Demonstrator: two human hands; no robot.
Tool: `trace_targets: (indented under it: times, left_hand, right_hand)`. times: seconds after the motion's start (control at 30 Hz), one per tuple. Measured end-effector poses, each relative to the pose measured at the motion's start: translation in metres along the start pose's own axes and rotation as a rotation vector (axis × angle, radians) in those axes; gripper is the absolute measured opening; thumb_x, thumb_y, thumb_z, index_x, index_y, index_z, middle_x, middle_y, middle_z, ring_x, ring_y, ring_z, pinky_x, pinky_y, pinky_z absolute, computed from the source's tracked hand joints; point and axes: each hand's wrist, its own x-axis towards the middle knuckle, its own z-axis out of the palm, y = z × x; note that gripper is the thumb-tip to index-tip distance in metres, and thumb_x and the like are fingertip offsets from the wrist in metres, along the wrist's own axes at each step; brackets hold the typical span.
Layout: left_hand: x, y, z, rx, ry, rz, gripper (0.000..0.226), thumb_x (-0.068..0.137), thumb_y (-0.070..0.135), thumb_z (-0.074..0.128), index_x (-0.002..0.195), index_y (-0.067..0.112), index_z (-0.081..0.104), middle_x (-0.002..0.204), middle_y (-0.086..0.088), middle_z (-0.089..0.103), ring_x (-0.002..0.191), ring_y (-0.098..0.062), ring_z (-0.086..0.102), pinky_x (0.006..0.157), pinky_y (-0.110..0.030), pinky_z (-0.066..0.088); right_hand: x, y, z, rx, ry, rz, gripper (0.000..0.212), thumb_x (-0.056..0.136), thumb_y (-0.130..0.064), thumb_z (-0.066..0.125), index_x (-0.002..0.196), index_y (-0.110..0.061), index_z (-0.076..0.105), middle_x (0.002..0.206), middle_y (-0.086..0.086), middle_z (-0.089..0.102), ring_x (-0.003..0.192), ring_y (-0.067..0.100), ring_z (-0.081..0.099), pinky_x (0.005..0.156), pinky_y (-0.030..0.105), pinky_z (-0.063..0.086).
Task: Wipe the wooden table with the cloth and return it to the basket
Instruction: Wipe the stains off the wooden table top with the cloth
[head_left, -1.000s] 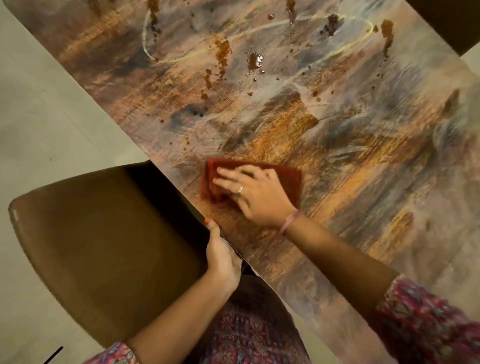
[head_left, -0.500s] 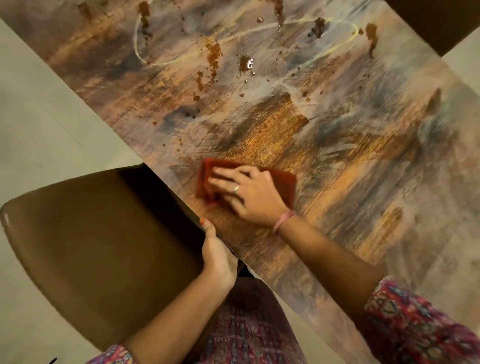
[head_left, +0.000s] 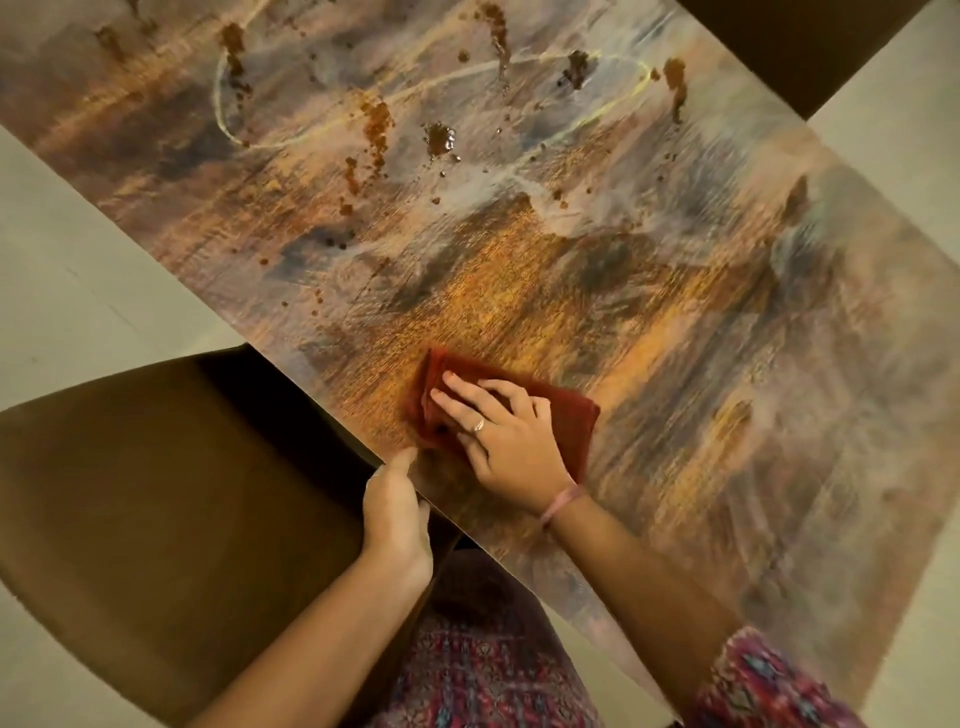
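The red cloth (head_left: 569, 415) lies folded flat just below the centre of the frame, close to the near edge of the wooden surface (head_left: 675, 322), and the right hand (head_left: 504, 431) is right on top of it, palm down. Its fingers (head_left: 462, 387) are straight and slightly spread, pointing toward the upper left, pressing on the cloth's left half while the right half shows past the knuckles. There's a ring (head_left: 479, 425) on one finger and a pink band (head_left: 561, 501) at the wrist, and the bare forearm runs down to the lower right into a patterned sleeve (head_left: 769, 686). Over to the left hand (head_left: 397, 512), just below and left of the cloth: it's at the surface's edge, thumb lying up on top along the rim, the other fingers curled under where they can't be seen, so it grips the edge. Its forearm angles away to the bottom left. Further up, in the upper middle of the frame, brown splatters (head_left: 441, 140) and a pale looping smear (head_left: 270, 135) mark the wood, well apart from the cloth. A brown chair (head_left: 156, 493) fills the lower left, tucked against the surface's edge, pale floor (head_left: 78, 291) behind it, and patterned clothing (head_left: 483, 670) shows at the bottom centre.
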Motion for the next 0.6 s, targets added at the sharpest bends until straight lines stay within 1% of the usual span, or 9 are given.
trace_targets:
  times: [0.07,0.1,0.17,0.27,0.33,0.4,0.47,0.53,0.6]
  left_hand:
    - [-0.008,0.003,0.0,0.08,-0.015,0.037,0.044,0.095,0.025,0.056,0.136,0.012,0.048,0.14,0.0,0.048,0.125,-0.011,0.049,0.099,-0.03,0.043]
    - [-0.013,0.005,0.001,0.132,-0.022,0.056,0.059,0.095,0.029,0.056,0.148,0.017,0.031,0.154,0.002,0.028,0.139,-0.015,0.032,0.111,-0.037,0.033]
    - [-0.02,0.003,0.001,0.23,-0.038,0.156,0.073,0.095,0.035,0.056,0.152,0.028,0.011,0.159,0.01,0.005,0.146,-0.015,0.013,0.118,-0.042,0.019]
    - [-0.034,-0.013,0.0,0.439,-0.125,0.473,0.063,0.094,0.034,0.055,0.146,0.041,0.019,0.151,0.026,0.008,0.143,-0.007,0.015,0.114,-0.032,0.023]
    - [-0.038,-0.021,0.002,0.652,-0.264,0.806,0.055,0.094,0.029,0.056,0.138,0.044,0.027,0.144,0.031,0.015,0.137,0.007,0.017,0.106,-0.016,0.028]
    - [-0.031,-0.023,0.009,0.922,-0.374,1.062,0.055,0.094,0.025,0.055,0.143,0.03,0.029,0.149,0.02,0.016,0.138,0.004,0.019,0.108,-0.014,0.029]
    - [-0.015,-0.022,0.022,1.219,-0.389,1.27,0.055,0.093,0.023,0.055,0.143,0.008,0.037,0.151,-0.007,0.027,0.141,-0.018,0.026,0.114,-0.035,0.027]
    - [-0.002,-0.017,0.041,1.405,-0.377,1.336,0.057,0.091,0.025,0.058,0.138,-0.003,0.042,0.146,-0.021,0.035,0.138,-0.031,0.03,0.112,-0.047,0.029]
    - [0.01,-0.01,0.061,1.497,-0.4,1.365,0.059,0.09,0.026,0.06,0.138,-0.004,0.042,0.145,-0.024,0.037,0.137,-0.037,0.032,0.11,-0.053,0.03]
  right_hand:
    - [0.011,0.034,-0.013,-0.048,0.013,-0.043,0.045,0.092,-0.036,0.043,0.137,-0.04,0.048,0.145,-0.016,0.045,0.113,0.019,0.047,0.077,0.035,0.038]
    - [0.021,0.057,-0.021,-0.071,0.061,0.053,0.044,0.093,-0.034,0.045,0.137,-0.04,0.049,0.145,-0.016,0.045,0.113,0.021,0.046,0.078,0.035,0.037]
    - [0.042,0.113,-0.042,-0.082,0.175,0.396,0.043,0.095,-0.03,0.046,0.137,-0.041,0.047,0.148,-0.016,0.04,0.118,0.024,0.041,0.085,0.039,0.036]
    - [0.057,0.185,-0.075,0.035,0.268,0.878,0.043,0.099,-0.033,0.04,0.141,-0.042,0.041,0.153,-0.017,0.03,0.131,0.029,0.031,0.104,0.05,0.027]
    - [0.067,0.189,-0.078,0.072,0.284,1.045,0.043,0.101,-0.039,0.036,0.144,-0.04,0.038,0.155,-0.015,0.027,0.136,0.027,0.025,0.108,0.052,0.022]
    - [0.071,0.158,-0.064,0.04,0.298,0.929,0.042,0.1,-0.042,0.037,0.142,-0.042,0.04,0.153,-0.017,0.031,0.134,0.022,0.029,0.104,0.047,0.023]
    - [0.057,0.109,-0.042,0.012,0.234,0.58,0.042,0.096,-0.041,0.042,0.138,-0.044,0.045,0.149,-0.02,0.037,0.125,0.017,0.036,0.093,0.041,0.029]
    - [0.023,0.074,-0.027,-0.01,0.116,0.242,0.044,0.091,-0.038,0.045,0.135,-0.042,0.05,0.145,-0.018,0.044,0.116,0.017,0.042,0.083,0.038,0.036]
    - [-0.001,0.091,-0.034,0.008,0.091,0.122,0.044,0.09,-0.033,0.048,0.133,-0.039,0.053,0.142,-0.016,0.048,0.113,0.019,0.048,0.084,0.038,0.042]
